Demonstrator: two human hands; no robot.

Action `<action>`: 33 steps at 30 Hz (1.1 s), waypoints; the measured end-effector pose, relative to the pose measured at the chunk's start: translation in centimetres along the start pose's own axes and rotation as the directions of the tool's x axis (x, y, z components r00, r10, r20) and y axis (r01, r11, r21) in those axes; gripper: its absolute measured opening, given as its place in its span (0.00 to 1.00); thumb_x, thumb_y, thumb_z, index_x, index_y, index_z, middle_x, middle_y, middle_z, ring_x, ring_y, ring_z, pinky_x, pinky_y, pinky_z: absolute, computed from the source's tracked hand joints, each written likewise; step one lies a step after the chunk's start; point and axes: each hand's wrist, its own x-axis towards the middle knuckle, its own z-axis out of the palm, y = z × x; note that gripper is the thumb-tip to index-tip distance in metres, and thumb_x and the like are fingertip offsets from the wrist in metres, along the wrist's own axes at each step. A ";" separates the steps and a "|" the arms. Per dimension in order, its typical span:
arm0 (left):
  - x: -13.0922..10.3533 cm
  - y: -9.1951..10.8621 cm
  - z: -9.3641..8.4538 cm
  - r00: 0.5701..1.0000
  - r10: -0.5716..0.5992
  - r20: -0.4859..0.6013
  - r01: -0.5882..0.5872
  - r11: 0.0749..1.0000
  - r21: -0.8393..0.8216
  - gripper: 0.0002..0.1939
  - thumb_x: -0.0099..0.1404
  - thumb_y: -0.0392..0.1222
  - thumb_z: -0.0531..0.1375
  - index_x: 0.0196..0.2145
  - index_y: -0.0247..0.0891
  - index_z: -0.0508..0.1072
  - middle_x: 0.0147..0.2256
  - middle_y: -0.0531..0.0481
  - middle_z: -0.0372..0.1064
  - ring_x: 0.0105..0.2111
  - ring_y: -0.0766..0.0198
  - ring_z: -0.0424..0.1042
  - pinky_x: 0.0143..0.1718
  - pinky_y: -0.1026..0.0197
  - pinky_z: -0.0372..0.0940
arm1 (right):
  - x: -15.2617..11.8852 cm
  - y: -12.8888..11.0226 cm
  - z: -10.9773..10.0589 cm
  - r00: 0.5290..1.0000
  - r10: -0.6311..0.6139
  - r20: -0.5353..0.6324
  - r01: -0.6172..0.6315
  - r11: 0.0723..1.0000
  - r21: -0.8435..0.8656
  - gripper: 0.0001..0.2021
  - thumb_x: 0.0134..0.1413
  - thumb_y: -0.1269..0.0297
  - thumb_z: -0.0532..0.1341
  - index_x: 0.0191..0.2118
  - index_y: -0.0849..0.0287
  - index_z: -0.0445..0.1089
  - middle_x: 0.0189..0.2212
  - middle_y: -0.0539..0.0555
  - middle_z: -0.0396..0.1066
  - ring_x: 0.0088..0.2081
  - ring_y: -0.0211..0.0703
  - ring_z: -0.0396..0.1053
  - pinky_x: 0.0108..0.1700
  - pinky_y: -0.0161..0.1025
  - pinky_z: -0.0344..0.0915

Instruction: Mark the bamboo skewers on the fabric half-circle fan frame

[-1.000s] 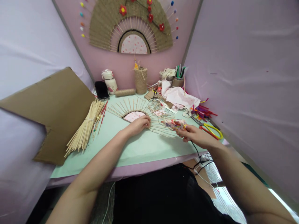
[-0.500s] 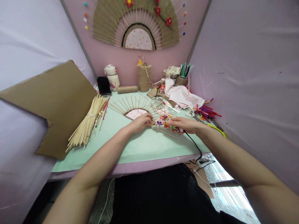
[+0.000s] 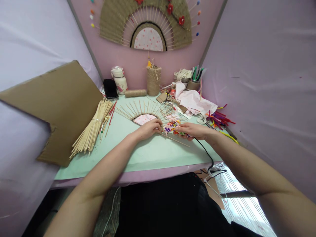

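Note:
On the mint-green table lies a fan frame of thin sticks (image 3: 134,107) spread around a half-round pink dotted base (image 3: 144,118). My left hand (image 3: 151,129) rests at the base's right edge, its fingers closed together near the sticks; what they pinch is hidden. Just to the right, my right hand (image 3: 191,130) is wrapped around a flower-patterned glue gun (image 3: 172,126) with a black cord (image 3: 207,151) trailing off the table edge. The glue gun points left, close to my left fingertips. Some loose sticks (image 3: 176,140) slant out below both hands.
A bundle of sticks (image 3: 92,126) and brown cardboard (image 3: 66,121) are at left. Behind stand a white bottle (image 3: 120,80), a twine spool (image 3: 153,82) and a twine roll (image 3: 135,93). Crumpled pink cloth (image 3: 195,100) and pipe cleaners (image 3: 219,119) lie at right. A finished fan (image 3: 112,28) hangs on the wall.
The view has shifted slightly. Both hands keep nearly the same place and hold, the right one still on the glue gun.

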 end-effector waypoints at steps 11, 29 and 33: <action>0.1 0.2 0.0 1.000 -0.022 -0.006 0.022 1.000 0.007 0.08 0.58 0.30 0.55 0.26 0.36 0.73 0.43 0.46 0.68 0.45 0.61 0.68 0.50 0.57 0.62 | 0.2 -0.6 0.0 0.999 0.046 0.028 -0.046 0.999 -0.012 0.28 0.45 0.34 0.59 0.36 0.58 0.69 0.26 0.48 0.58 0.26 0.33 0.54 0.21 0.29 0.50; 0.1 0.2 -0.1 1.000 0.002 -0.013 -0.002 1.000 0.019 0.09 0.58 0.29 0.54 0.26 0.36 0.72 0.43 0.46 0.69 0.44 0.61 0.68 0.49 0.57 0.63 | 0.3 -0.6 0.3 0.998 0.050 -0.036 -0.055 0.984 -0.172 0.27 0.49 0.34 0.55 0.34 0.57 0.70 0.23 0.49 0.59 0.22 0.35 0.55 0.20 0.31 0.52; 0.1 0.1 0.0 1.000 0.002 -0.011 -0.002 1.000 0.020 0.09 0.59 0.29 0.55 0.27 0.36 0.73 0.43 0.46 0.68 0.45 0.61 0.68 0.50 0.57 0.62 | 0.3 -0.5 0.4 0.998 0.044 -0.047 -0.051 0.982 -0.182 0.27 0.50 0.34 0.55 0.33 0.57 0.69 0.22 0.50 0.60 0.23 0.36 0.57 0.20 0.31 0.52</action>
